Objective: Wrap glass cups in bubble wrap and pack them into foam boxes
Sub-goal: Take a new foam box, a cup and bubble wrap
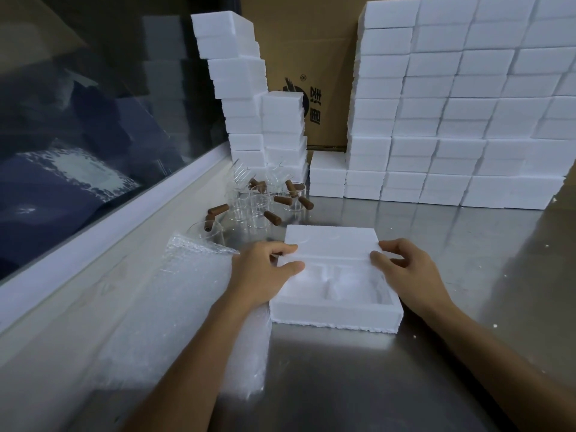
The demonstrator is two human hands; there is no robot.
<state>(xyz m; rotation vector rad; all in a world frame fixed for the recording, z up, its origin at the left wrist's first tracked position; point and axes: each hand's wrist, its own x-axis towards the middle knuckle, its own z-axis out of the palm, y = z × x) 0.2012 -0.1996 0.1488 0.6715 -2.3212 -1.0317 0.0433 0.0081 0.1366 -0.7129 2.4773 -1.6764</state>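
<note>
Centre frame: the open foam box (335,318) sits on the steel table (436,353), its moulded cavities holding nothing. Your left hand (265,272) and right hand (405,269) pinch its lid (330,244) at either end. Glass cups (258,204) stand beyond, upper left of the lid.

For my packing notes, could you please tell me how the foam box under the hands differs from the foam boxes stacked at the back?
The foam box in front lies alone on the metal table; the stacked foam boxes are piled in rows. The front one is partly open, its lid gripped by the left hand and right hand, showing moulded cavities; the stacked ones look closed. Both are white foam.
</note>
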